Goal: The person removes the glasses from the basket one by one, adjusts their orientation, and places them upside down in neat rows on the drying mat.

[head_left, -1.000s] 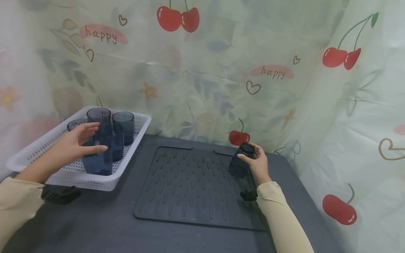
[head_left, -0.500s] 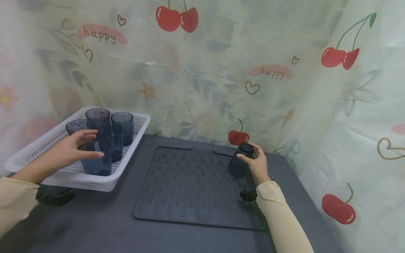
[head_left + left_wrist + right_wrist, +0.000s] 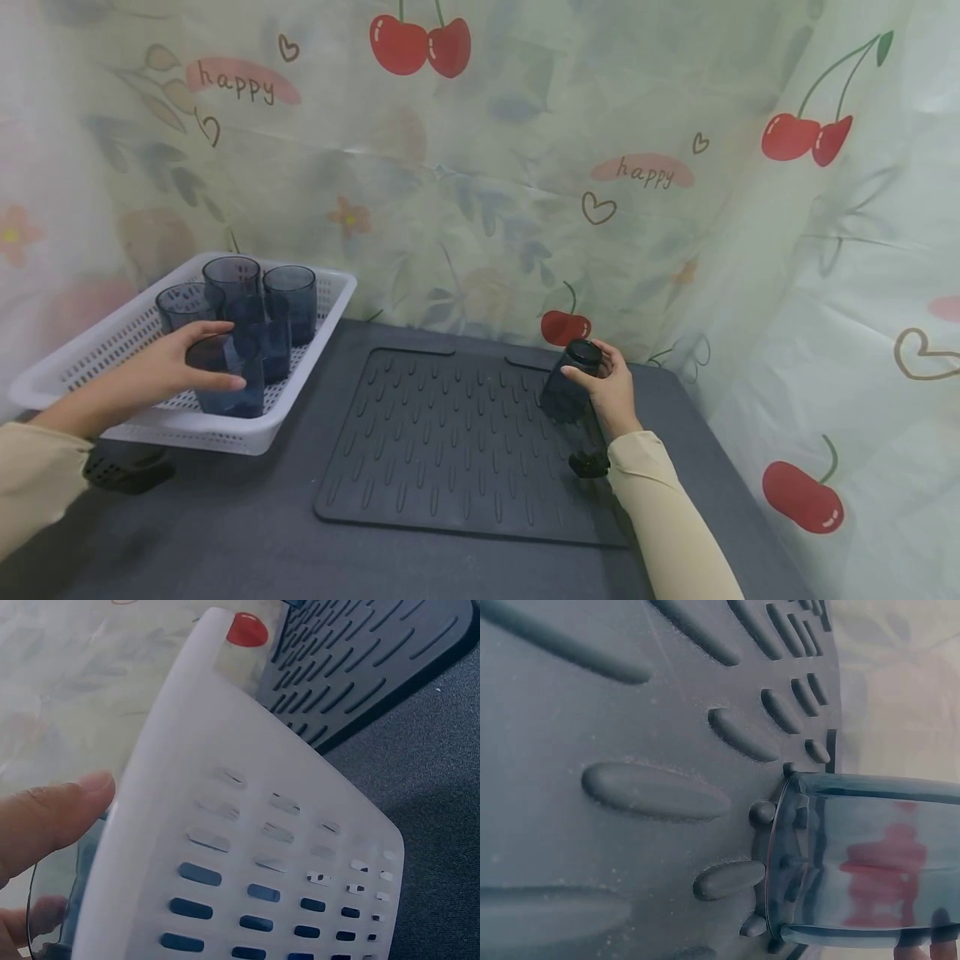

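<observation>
In the head view my left hand [image 3: 176, 362] is at the front glass [image 3: 243, 392] in the white basket [image 3: 273, 433]. Its thumb lies on the near side, and the fingers reach behind the rim. The left wrist view shows the thumb beside that glass, with other fingertips seen through its wall. At the right, my right hand [image 3: 611, 387] holds a dark blue glass [image 3: 564, 392] upside down, near the back right corner of the black ridged mat [image 3: 450, 467]. In the right wrist view, this glass [image 3: 870, 862] stands rim down on the ridges, with fingertips at its side.
Several more blue tumblers stand upright in the basket, among them a back right one [image 3: 294, 304]. The basket's perforated wall [image 3: 247, 795] rises beside the left hand. A dark grey tabletop [image 3: 225, 525] carries everything, and a printed curtain [image 3: 465, 225] hangs behind.
My left hand has come down from above the front glass, and its fingers are now around the rim. The right hand and its glass have stayed in place.
</observation>
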A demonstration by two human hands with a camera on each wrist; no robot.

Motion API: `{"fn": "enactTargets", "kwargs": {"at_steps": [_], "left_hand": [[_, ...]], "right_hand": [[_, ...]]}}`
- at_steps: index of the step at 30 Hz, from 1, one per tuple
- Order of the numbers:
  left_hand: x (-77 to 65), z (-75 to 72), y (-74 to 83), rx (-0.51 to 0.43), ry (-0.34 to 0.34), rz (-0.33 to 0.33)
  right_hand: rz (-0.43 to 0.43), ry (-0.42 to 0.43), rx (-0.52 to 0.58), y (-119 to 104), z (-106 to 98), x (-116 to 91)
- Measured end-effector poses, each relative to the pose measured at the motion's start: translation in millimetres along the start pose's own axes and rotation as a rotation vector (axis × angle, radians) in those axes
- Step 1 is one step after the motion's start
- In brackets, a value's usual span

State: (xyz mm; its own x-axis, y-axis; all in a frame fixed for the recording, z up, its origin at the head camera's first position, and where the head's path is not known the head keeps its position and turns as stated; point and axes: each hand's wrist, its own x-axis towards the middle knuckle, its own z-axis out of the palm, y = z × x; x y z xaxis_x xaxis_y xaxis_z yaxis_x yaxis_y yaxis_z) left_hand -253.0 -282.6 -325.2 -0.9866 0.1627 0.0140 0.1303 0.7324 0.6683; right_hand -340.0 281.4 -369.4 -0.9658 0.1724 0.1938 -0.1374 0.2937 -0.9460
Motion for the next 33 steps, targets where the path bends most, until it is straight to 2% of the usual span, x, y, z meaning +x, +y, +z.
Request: {"fn": "enactTargets", "kwargs": {"at_steps": [12, 21, 29, 33], "left_hand": [[1.6, 1.7, -0.4, -0.012, -0.021, -0.02], [1.7, 0.8, -1.9, 0.0, -0.023, -0.004], [2.5, -1.3, -4.4, 0.065, -0.013, 0.005], [3.2, -1.5, -4.4, 0.053, -0.006, 0.018]], "right_hand": [[-0.037, 0.018, -0.022, -1.1, 2.2, -3.2], [-0.027, 0.018, -0.02, -1.0, 1.1, -2.2], [-0.02, 0.019, 0.0, -1.6, 1.7, -2.1], [-0.018, 0.023, -0.005, -1.7, 2.2, -2.2]]}}
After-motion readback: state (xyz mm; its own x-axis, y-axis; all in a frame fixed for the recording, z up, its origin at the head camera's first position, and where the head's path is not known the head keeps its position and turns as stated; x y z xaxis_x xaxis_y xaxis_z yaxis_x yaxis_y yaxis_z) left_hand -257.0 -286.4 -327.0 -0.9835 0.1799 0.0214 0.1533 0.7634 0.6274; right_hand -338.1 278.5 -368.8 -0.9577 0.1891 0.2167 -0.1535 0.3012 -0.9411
